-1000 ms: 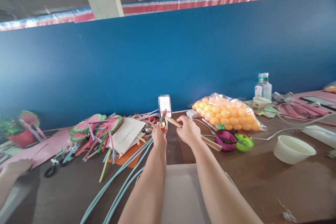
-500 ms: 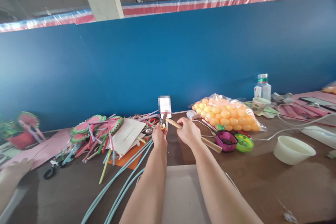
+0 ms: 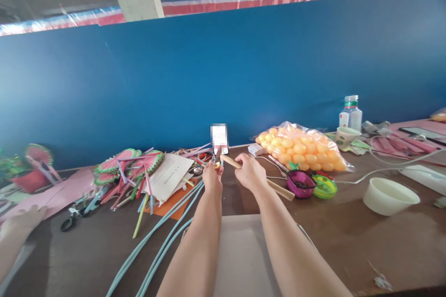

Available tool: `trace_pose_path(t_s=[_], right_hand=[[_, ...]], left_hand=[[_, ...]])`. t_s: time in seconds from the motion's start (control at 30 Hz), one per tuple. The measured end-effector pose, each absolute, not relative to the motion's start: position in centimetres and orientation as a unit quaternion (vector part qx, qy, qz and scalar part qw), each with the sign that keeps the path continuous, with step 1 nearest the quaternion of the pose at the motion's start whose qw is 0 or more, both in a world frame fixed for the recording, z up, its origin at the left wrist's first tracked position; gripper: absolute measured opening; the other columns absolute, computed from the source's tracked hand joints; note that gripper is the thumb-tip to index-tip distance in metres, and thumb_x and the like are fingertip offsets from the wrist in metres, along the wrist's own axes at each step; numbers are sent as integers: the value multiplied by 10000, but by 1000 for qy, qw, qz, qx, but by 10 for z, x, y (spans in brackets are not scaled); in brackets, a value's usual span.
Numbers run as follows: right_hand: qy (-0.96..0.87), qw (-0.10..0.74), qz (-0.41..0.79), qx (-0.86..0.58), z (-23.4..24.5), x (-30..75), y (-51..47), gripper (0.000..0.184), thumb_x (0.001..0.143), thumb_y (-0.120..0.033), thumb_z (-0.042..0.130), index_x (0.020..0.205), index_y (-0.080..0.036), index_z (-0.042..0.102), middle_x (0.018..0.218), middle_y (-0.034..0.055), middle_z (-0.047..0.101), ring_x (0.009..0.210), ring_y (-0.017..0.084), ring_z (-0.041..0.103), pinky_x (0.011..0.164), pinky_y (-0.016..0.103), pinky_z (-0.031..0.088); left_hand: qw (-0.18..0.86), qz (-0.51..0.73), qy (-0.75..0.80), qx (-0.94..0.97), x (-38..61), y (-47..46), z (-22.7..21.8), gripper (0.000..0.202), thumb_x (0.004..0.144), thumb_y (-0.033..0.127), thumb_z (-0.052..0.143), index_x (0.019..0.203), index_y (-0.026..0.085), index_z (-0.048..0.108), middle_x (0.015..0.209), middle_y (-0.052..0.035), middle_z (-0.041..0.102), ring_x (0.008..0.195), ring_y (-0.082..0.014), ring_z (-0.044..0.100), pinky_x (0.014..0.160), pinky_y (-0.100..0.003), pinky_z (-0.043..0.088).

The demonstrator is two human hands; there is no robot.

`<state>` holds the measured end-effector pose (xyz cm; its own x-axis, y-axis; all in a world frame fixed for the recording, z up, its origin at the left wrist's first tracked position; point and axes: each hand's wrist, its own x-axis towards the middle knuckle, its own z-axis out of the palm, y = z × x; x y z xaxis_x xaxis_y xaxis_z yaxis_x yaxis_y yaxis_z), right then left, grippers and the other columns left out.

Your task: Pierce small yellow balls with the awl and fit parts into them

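Observation:
My right hand (image 3: 250, 171) is closed round the wooden handle of a hammer (image 3: 281, 190), whose dark head lies toward the left. My left hand (image 3: 212, 176) pinches a small yellow-gold piece (image 3: 217, 165) right by the hammer's head. What the piece is, and whether the head touches it, I cannot tell. Behind both hands stands a white card (image 3: 219, 138), partly blurred out. Just left of my left hand is a shiny round metal thing (image 3: 198, 170). A purple bowl (image 3: 300, 184) with dark bits in it sits beyond the end of the handle.
Pale blue tubes (image 3: 153, 236) run along the left of my arms. Further left lie paper fans (image 3: 121, 164), papers (image 3: 170, 176) and scissors (image 3: 69, 220), near another person's hand (image 3: 26, 218). A bag of orange balls (image 3: 303, 148), a green dish (image 3: 324, 186) and a cream bowl (image 3: 390, 197) are at right.
The view has tilted down very slightly. Both hands keep their grip and place, with the hammer's head still by the small piece.

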<state>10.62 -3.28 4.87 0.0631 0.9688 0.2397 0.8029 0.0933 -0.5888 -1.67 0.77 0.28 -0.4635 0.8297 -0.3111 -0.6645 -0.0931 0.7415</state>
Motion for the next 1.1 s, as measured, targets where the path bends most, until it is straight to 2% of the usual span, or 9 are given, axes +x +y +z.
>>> trace_pose_path(t_s=[0.3,0.63,0.83,0.97,1.1], right_hand=[[-661,337,116,-661,51,107,-34,257,744,-173,508,967,-273,586,1056,18,596,864,195,603,665,295,378],[-646,310,142,-683,50,110,-32,295,743,-181,517,1009,-275,605,1088,42,609,919,218,614,726,318,423],[-631,229,207,-711,36,118,-21,318,734,-245,580,1049,-223,615,1142,107,624,1005,267,615,782,352,446],[-637,200,234,-706,20,117,-12,302,752,-279,602,1047,-217,614,1113,107,654,1021,267,619,789,347,455],[-629,173,235,-721,10,116,-7,322,787,-379,614,1047,-190,638,1100,148,660,1015,280,627,804,364,462]], left_hand=[[512,734,437,92,-17,9,1,81,885,220,547,846,150,559,725,-17,572,567,-70,566,657,-228,534],[521,749,405,62,-17,6,5,63,886,188,534,844,147,554,709,-17,563,564,-76,565,622,-215,524],[537,762,357,61,-16,3,9,163,921,212,481,791,140,548,706,-30,574,563,-75,571,591,-188,510],[551,761,337,63,-15,1,11,187,933,218,467,795,132,560,707,-41,586,572,-77,577,594,-187,518],[559,756,332,75,-14,0,8,190,932,233,480,802,130,572,700,-45,604,580,-84,586,576,-194,527]])
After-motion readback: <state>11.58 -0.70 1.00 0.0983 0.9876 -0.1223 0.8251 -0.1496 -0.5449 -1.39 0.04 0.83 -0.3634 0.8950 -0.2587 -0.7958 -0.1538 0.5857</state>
